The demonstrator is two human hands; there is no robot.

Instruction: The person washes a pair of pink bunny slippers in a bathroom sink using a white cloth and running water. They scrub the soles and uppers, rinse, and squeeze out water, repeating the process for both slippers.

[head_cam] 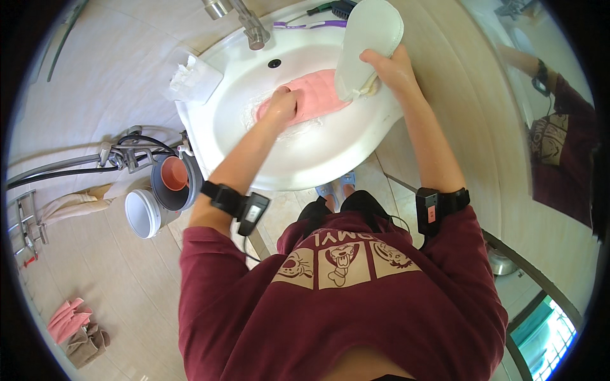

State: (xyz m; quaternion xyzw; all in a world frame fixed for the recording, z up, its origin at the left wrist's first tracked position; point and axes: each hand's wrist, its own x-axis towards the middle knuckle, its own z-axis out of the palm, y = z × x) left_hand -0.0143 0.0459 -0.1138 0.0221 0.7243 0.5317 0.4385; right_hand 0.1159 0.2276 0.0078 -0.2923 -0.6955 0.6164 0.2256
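My left hand is curled into a fist on a pink, ribbed, sole-shaped piece lying in the white washbasin. Water or suds spread around the piece's left end. My right hand grips a pale slipper or shoe by its side, with the thumb across its flat sole. That sole faces up, and its lower end overlaps the right end of the pink piece. A cream-coloured edge shows beneath it. My left fingertips are hidden.
A metal faucet rises behind the basin. A purple-and-white toothbrush and a dark brush lie on its back rim. At the left stand a white container, a grey bucket and a white bucket. A mirror is at right.
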